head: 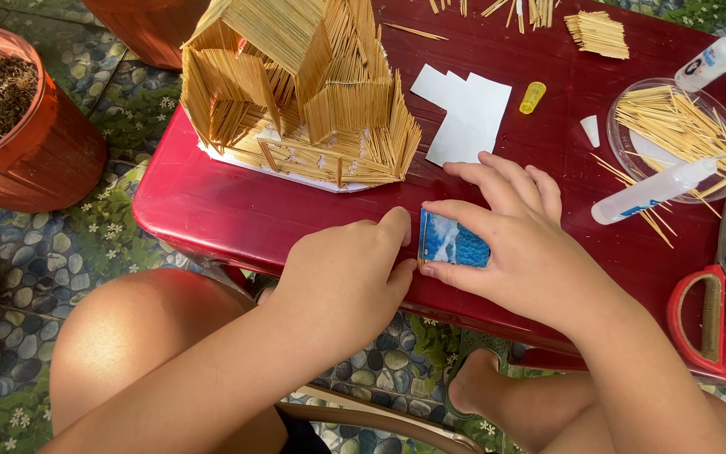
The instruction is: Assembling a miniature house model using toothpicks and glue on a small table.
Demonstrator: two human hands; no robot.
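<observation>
While both hands work at the near edge of the red table, a small blue-and-white block sits between them on the tabletop. Right hand: fingers bent over the block, thumb pressed to its near side and fingertips over its top and far side, clamped on it. Left hand: loosely curled, thumb tip and forefinger touching the block's left end; whether it grips cannot be told.

Behind the hands stands a toothpick house on a white base, near the table's left end. White paper pieces lie just right of it, with a small yellow cap beside them. A clear dish holds loose toothpicks; one glue bottle lies across its near rim, a second glue bottle lies beyond it. Red-handled scissors rest at the right edge. Terracotta-coloured plant pot stands on the patterned floor to the left.
</observation>
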